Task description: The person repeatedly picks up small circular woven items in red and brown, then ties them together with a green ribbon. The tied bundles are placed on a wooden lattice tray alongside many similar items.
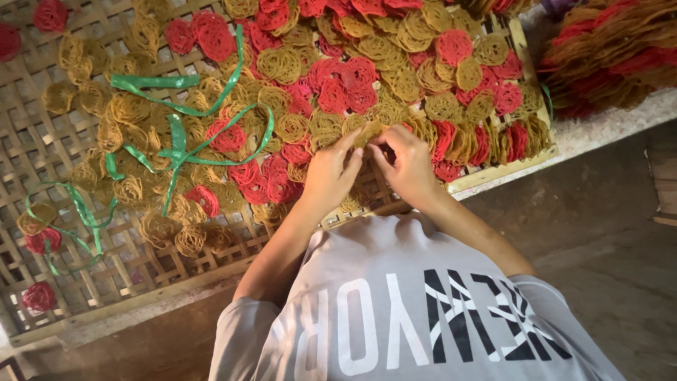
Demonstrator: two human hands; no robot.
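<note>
both hands [370, 169] pinch a yellow noodle disc [369, 131].

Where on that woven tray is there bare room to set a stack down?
Bare lattice shows along the woven tray's left edge and the near-left corner, between the green strips and the lone red coil. The middle and right are packed with red and yellow coils, densest around both hands.

Your single head camera looks steeply down and close over your own chest onto the woven tray [42, 152], which fills the frame's upper half.
</note>
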